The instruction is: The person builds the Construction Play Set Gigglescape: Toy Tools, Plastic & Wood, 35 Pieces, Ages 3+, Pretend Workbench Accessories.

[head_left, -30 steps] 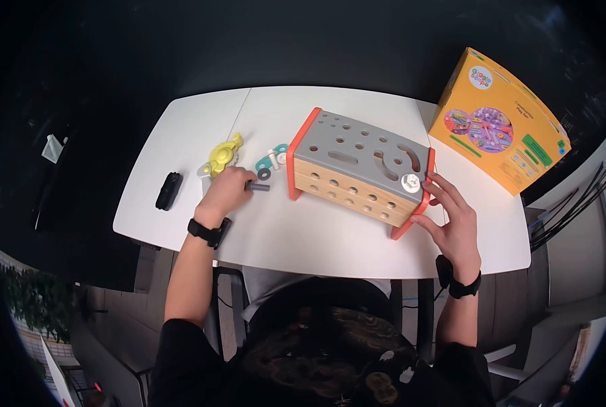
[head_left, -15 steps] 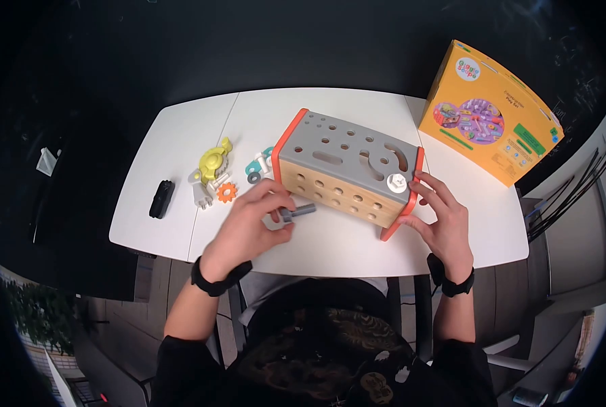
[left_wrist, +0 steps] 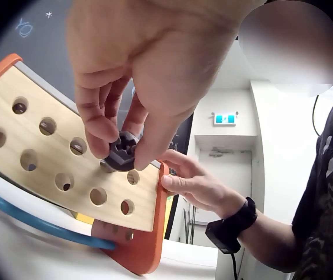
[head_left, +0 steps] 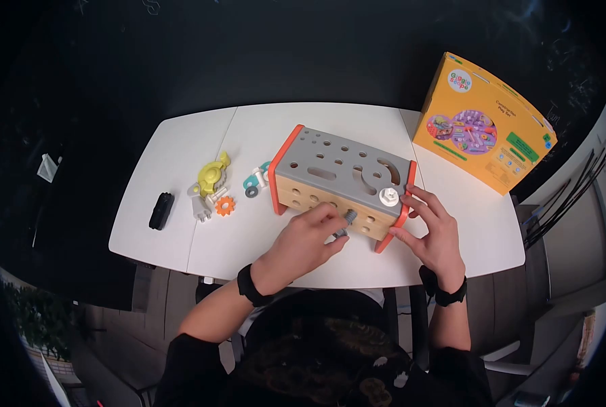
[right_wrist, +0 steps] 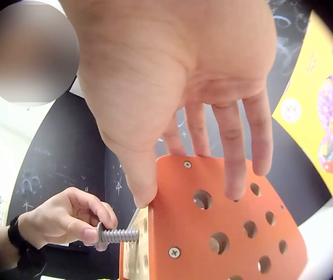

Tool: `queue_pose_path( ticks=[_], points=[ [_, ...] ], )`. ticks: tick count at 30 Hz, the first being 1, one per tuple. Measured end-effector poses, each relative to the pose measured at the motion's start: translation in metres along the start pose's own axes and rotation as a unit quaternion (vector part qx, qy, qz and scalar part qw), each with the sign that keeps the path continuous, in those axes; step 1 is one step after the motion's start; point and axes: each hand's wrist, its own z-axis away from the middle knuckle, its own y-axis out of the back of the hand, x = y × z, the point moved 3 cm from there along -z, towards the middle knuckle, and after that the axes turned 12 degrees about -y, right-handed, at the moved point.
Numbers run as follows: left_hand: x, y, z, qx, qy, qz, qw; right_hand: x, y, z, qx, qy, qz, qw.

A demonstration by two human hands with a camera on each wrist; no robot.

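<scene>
Grey bolt [right_wrist: 118, 235] in left hand [head_left: 301, 245], room between it and orange edge [head_left: 403, 217]

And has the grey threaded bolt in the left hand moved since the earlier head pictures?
Yes, rightward: the bolt, first left of the grey-topped, box-shaped wooden workbench, is now at the right half of its front.

Person's left hand [left_wrist: 155, 64] pinching a dark grey, round bolt head [left_wrist: 123, 153], pale wooden panel [left_wrist: 51, 154] with round holes behind, right hand [left_wrist: 198, 184] touching orange end panel [left_wrist: 140, 254]
</scene>
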Motion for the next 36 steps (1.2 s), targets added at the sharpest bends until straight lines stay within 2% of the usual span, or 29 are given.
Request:
queue_pose_path(
  ticks=[9,11,14,16,23,25,30,32,34,36],
  points=[
    [0.004,-0.009,-0.006,0.015,-0.020,-0.051,0.998,-0.002,0.001,-0.002,0.005,0.006,-0.022,1.000],
    [0.006,-0.011,-0.012,0.024,-0.028,-0.068,0.997,-0.003,0.002,-0.001,-0.013,-0.020,-0.024,0.999],
    [0.002,-0.017,-0.019,0.044,-0.025,-0.093,0.994,-0.002,0.001,-0.002,0.003,0.005,-0.025,1.000],
    [-0.002,-0.022,-0.020,0.014,-0.040,-0.142,0.989,-0.003,0.002,-0.002,-0.001,0.000,-0.033,0.999],
    [-0.007,-0.015,-0.023,-0.009,-0.088,-0.202,0.975,-0.005,0.003,-0.003,-0.008,-0.003,-0.057,0.998],
    [-0.007,-0.004,-0.022,-0.049,-0.142,-0.172,0.974,-0.004,0.005,-0.003,-0.010,-0.006,-0.056,0.998],
    [-0.019,0.033,-0.009,-0.059,-0.139,-0.196,0.969,0.000,0.011,-0.003,-0.015,-0.011,-0.070,0.997],
    [-0.019,0.052,-0.007,-0.063,-0.127,-0.205,0.968,0.009,0.012,-0.002,-0.038,-0.058,-0.119,0.990],
    [-0.018,0.065,-0.008,-0.133,-0.117,-0.213,0.961,0.027,0.008,-0.001,-0.044,-0.065,-0.150,0.986],
    [-0.021,0.065,-0.003,-0.159,-0.115,-0.207,0.958,0.033,0.007,0.001,-0.051,-0.073,-0.179,0.980]
  ],
)
